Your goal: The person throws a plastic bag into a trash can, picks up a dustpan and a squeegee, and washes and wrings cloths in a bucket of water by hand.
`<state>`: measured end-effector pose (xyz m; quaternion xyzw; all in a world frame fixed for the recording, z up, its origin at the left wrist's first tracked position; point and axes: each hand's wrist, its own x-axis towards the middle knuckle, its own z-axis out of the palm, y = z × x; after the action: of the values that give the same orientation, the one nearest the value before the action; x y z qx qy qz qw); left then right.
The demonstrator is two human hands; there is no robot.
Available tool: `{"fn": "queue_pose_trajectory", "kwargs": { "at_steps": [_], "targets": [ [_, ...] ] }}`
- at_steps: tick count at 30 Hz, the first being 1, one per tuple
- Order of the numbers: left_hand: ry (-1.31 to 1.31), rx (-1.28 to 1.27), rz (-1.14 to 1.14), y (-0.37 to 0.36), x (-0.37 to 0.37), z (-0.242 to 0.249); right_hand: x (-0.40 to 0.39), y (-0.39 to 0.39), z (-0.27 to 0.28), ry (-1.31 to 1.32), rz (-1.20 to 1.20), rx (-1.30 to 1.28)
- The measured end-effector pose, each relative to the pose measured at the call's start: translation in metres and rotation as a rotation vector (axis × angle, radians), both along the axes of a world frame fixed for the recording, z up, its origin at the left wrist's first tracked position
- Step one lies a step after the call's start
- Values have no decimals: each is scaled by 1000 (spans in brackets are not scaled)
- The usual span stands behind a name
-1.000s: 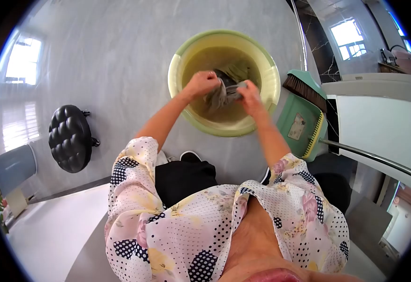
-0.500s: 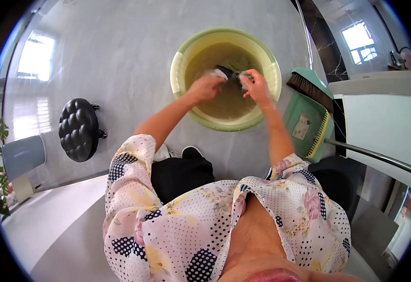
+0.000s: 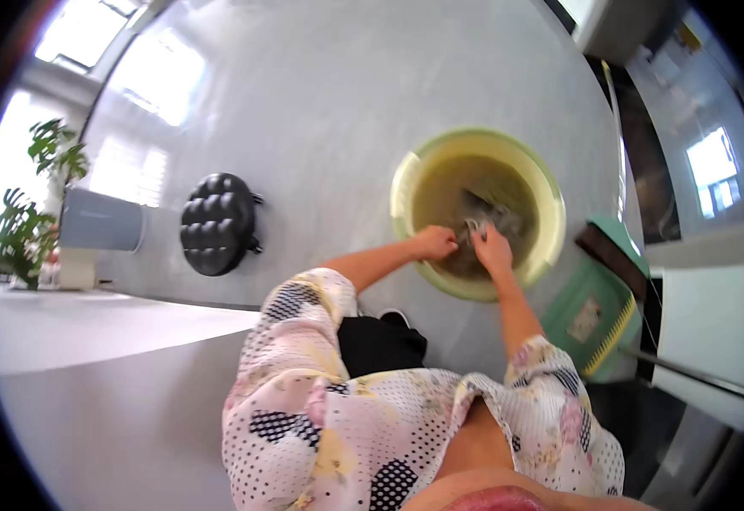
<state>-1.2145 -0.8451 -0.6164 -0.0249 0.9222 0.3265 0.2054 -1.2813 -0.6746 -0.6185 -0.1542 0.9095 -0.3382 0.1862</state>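
A round pale green-yellow basin (image 3: 404, 187) stands on the grey floor, holding cloudy brownish water. Dark and greenish cloth (image 3: 501, 203) lies partly under the water. Over the basin's near left part is my left hand (image 3: 436, 243), its fingers curled closed; whatever they grip is too small to make out. My right hand (image 3: 493, 249), just beside it, pinches a wet greyish cloth (image 3: 474, 228) above the water.
A black tufted stool (image 3: 217, 224) is at the left, with a potted plant (image 3: 22, 230) and a grey-blue container (image 3: 99, 220) farther left. Right of the basin are a green dustpan (image 3: 585, 319) and a broom (image 3: 612, 260). A dark shoe (image 3: 394, 318) shows near the basin.
The view has shifted, so the basin appears lower and farther right. My hands have come closer together and nearer the basin's near side.
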Motion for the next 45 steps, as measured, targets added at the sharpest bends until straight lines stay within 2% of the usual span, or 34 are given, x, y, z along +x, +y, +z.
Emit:
{"fn": "queue_pose_trajectory", "kwargs": {
  "at_steps": [1,2,3,6,7,9,10,13,14,17,18,19,21,22,23,25,28,31,35,38,41,44,45],
  "targets": [
    [44,11,70,1,0,-4,2,5,-2,-5,186,-52],
    [-153,123,229,6,-2,22,2,7,-9,-4,373,-100],
    [-343,245,391,10,-1,51,7,6,-13,1,248,-150],
    [-500,469,601,17,15,60,21,15,-18,2,-22,-128],
    [-536,544,681,18,21,54,25,11,-11,-41,-17,-214],
    [-587,539,760,22,30,72,43,0,23,-144,-1,-376],
    [-613,537,800,21,32,78,53,-10,60,-115,-27,-318],
    [-663,679,751,10,43,64,74,-17,63,-50,100,-78],
    [-656,684,808,12,46,67,77,-10,33,64,291,59],
    [-704,778,798,6,45,60,75,-1,11,-155,354,139],
    [-701,776,806,9,45,60,73,-1,11,-106,183,36],
    [-698,774,814,13,43,64,70,-1,10,-55,126,2],
    [-699,799,813,16,43,58,71,-10,48,39,13,-66],
    [-699,831,800,15,43,45,75,-12,45,130,172,108],
    [-697,863,788,14,45,38,77,-12,36,41,276,139],
    [-655,785,802,15,50,44,78,-5,17,-138,482,203],
    [-609,699,859,18,50,58,68,3,-7,-120,257,6],
    [-605,690,844,12,49,58,79,-14,58,2,255,71],
    [-523,503,738,8,47,42,94,-28,0,-50,514,298],
    [-471,530,814,20,56,78,84,-9,5,-79,429,229],
    [-516,590,849,14,48,57,64,-7,38,-123,283,-177],
    [-632,800,934,16,52,68,62,-6,40,-398,164,-691],
    [-686,902,864,15,53,69,66,-9,59,-537,52,-894]
  ]
}}
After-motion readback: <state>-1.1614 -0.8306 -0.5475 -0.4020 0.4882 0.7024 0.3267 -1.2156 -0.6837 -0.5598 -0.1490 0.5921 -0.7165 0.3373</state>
